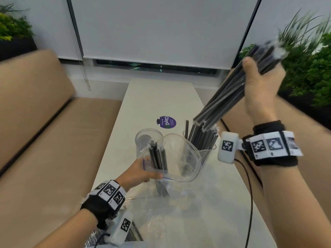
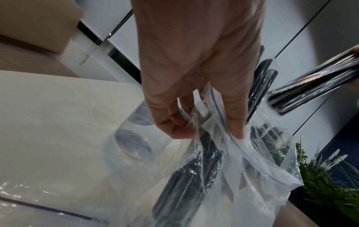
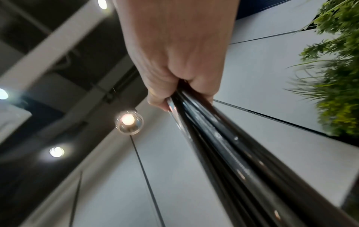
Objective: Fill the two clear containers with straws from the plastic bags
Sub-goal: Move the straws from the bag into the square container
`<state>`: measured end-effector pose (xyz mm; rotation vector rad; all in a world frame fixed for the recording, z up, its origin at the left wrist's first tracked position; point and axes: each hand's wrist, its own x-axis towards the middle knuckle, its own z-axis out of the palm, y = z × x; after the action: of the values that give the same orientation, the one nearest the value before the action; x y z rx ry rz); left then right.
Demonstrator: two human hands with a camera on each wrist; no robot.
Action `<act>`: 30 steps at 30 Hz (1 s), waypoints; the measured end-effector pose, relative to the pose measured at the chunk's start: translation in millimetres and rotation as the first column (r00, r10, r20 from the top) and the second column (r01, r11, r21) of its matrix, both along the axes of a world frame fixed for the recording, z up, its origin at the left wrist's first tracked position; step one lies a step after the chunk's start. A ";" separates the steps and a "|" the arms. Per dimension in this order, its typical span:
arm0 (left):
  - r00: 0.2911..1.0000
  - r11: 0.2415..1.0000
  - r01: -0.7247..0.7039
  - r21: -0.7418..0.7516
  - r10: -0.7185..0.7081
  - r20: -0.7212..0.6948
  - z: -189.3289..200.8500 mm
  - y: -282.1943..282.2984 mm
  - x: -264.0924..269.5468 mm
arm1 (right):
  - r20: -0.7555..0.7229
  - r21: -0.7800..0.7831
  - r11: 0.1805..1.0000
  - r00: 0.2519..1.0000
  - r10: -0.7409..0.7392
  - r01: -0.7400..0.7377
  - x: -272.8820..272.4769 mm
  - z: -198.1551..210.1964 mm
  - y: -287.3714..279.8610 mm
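Observation:
My right hand [image 1: 258,76] grips a bundle of black wrapped straws [image 1: 227,93], raised and tilted, its lower ends just above the right clear container [image 1: 206,149], which holds several black straws. In the right wrist view the bundle [image 3: 223,145] runs out from my curled fingers [image 3: 161,99]. My left hand [image 1: 141,172] pinches the open rim of a clear zip bag [image 1: 179,161] with several black straws [image 1: 158,158] still inside. The left clear container [image 1: 143,138] stands empty behind the bag; the left wrist view shows the container [image 2: 134,142], the bag [image 2: 242,161] and my fingers [image 2: 174,126].
The white table [image 1: 161,97] carries a purple sticker [image 1: 167,122]. More crumpled clear plastic [image 1: 161,221] lies at the near end. Tan benches [image 1: 44,122] flank the table on both sides, with plants [image 1: 308,68] at the right and far left. A black cable [image 1: 250,194] hangs from my right wrist.

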<state>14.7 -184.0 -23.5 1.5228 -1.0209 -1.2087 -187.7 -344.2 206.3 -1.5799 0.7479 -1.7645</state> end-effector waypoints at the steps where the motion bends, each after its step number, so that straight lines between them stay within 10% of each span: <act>1: 1.000 1.000 -0.002 0.002 0.002 -0.001 -0.2 0.5 0.2 | -0.060 0.017 1.000 0.998 -0.017 0.018 4.2 -11.9 -4.8; 10: 1.000 1.000 -0.019 -0.013 0.019 -0.019 1.6 4.6 -0.4 | -0.334 0.195 0.968 0.939 -0.084 0.156 36.0 -138.6 -3.9; 18: 1.000 1.000 -0.025 -0.010 0.025 -0.016 0.8 3.7 2.4 | -0.300 0.059 0.988 0.946 -0.121 0.145 33.5 -137.5 -9.1; 22: 1.000 1.000 -0.020 -0.010 0.020 -0.015 0.7 4.0 2.6 | -0.640 -0.179 0.979 0.744 -0.193 0.100 22.8 -122.7 -34.4; 25: 1.000 1.000 -0.020 -0.010 0.020 -0.021 0.7 4.9 2.1 | -0.848 -0.141 0.985 0.502 -0.171 0.098 14.9 -123.1 -48.4; 30: 0.999 0.999 -0.037 -0.011 0.037 -0.015 -0.2 4.2 2.2 | -0.933 -0.009 0.998 0.360 -0.031 0.063 9.9 -122.7 -46.9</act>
<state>17.0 -179.8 -23.7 1.5159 -0.9841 -1.1850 -177.8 -391.1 83.6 -2.5604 1.3175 -0.6499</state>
